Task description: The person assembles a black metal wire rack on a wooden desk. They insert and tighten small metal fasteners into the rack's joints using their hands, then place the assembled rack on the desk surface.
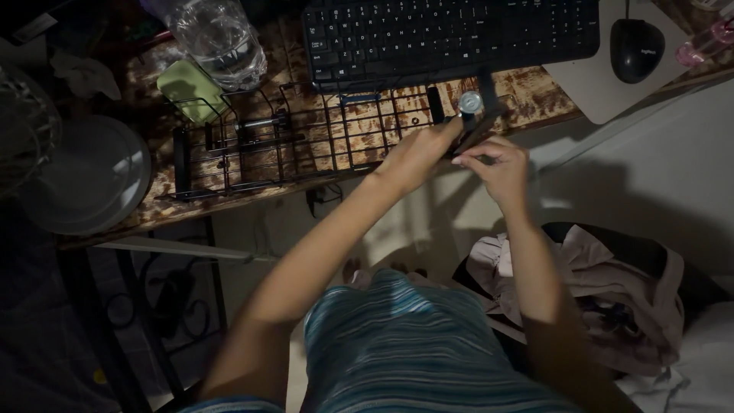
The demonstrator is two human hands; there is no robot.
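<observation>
At the front edge of the worn wooden desk (527, 95), both hands met around the right end of a black wire rack (306, 141) that lay along the desktop. The left hand (417, 157) was curled closed against the rack's end piece, its fingers wrapped on the dark frame just below a small round silver knob (470, 102). The right hand (497, 164) sat just beside it, fingertips pressed together in a pinch on a thin dark part (468, 138) of the same end; what exactly lay between the fingertips was too dark to tell. The rack stretched leftward from the hands, its grid of wires resting on the desk surface, with a black bracket at its far left end. Behind the rack sat a black keyboard (451, 30), touching or nearly touching the rack's back edge. A black mouse (636, 47) rested on a pale pad (596, 88) to the right of the keyboard. To the left, a clear plastic water bottle (218, 38) lay tilted near a green case (191, 90), and a round grey plate (88, 176) sat near the desk's left end. Below the desk, crumpled pale cloth (581, 275) lay heaped to the person's right.
</observation>
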